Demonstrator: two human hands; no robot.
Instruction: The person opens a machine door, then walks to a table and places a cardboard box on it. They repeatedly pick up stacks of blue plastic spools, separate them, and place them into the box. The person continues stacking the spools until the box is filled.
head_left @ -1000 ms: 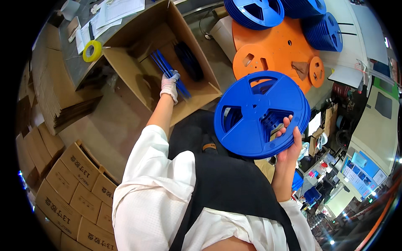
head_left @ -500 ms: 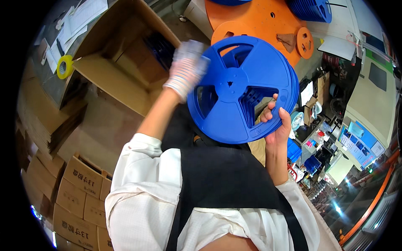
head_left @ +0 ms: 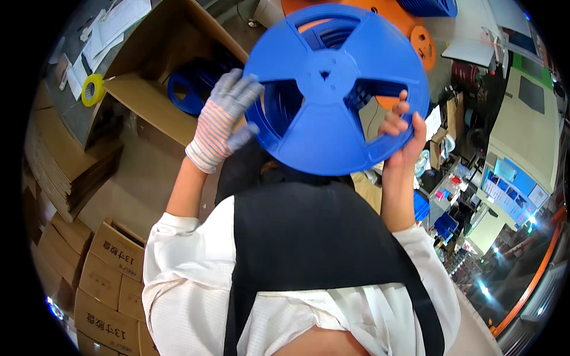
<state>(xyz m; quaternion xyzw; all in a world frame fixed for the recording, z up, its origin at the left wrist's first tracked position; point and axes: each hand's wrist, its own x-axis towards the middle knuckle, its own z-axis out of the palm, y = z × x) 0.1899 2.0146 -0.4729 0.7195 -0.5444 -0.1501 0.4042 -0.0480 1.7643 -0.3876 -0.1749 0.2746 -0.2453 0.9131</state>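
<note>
Blue reel stack is in front of us, right grip pinching its rim; left grip spread beside it, contact unclear. Carton, cut off up top, holds half-hidden blue discs.

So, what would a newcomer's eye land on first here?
Probably the big stack of blue reels at upper centre, gripped at its right rim by the bare right hand. Next, the left hand in a striped glove, open at the stack's left edge. Then the open cardboard box at upper left, with more blue reels inside.
</note>
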